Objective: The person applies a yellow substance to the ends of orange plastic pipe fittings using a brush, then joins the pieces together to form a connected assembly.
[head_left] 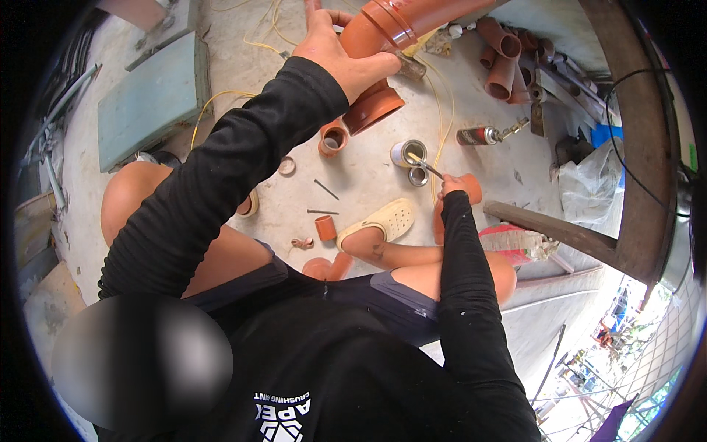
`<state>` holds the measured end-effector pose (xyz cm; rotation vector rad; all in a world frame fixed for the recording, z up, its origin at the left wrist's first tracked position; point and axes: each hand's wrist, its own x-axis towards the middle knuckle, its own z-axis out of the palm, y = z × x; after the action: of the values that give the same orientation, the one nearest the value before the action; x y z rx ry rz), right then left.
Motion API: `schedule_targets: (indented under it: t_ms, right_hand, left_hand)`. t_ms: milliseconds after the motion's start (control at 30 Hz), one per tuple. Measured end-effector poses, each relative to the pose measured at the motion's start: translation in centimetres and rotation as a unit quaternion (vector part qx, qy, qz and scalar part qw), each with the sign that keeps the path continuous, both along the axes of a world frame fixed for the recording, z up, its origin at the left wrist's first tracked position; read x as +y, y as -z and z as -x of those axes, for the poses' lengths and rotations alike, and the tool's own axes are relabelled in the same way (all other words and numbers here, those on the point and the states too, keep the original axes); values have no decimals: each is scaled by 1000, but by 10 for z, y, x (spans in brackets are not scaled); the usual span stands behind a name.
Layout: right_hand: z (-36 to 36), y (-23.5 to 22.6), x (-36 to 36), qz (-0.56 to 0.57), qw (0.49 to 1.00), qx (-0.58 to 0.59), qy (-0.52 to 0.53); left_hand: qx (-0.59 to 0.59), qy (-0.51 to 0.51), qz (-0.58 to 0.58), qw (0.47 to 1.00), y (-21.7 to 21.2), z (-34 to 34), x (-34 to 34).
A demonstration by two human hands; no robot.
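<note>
My left hand [337, 57] grips a thick orange plastic pipe fitting [384, 28] at the top of the view, thumb and fingers wrapped around it. Just below that hand is a flared orange pipe end [374, 110]; whether it joins the held piece is hidden. In my right hand [455, 184] is a thin-handled brush [433, 171]. Its tip reaches into an open metal can [398, 154] on the floor. A smaller open round tin [418, 177] touches the can's near side. Beside my right hand lies an orange pipe piece [470, 188], partly covered by it.
A torch on a gas canister [477, 136] lies to the right. Cut orange pipes [501, 77] pile up at the far right. Small orange fittings [325, 227] and nails [326, 189] lie near my sandal [394, 219]. A wooden beam [552, 225] and yellow cord [442, 140] cross the floor.
</note>
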<state>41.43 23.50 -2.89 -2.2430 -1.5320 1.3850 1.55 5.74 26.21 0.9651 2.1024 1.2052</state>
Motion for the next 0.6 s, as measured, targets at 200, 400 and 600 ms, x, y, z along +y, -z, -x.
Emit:
schedule_targets:
  t_ms: [200, 400, 600]
  right_hand:
    - [-22, -10, 21, 63, 992, 65, 86]
    - [-11, 0, 15, 55, 988, 128, 72]
    - [-11, -16, 13, 18, 999, 22, 41]
  left_hand:
    - [-110, 5, -100, 989, -5, 1, 3]
    - [-88, 5, -83, 993, -7, 0, 2]
    - [-27, 10, -54, 998, 1, 1, -1]
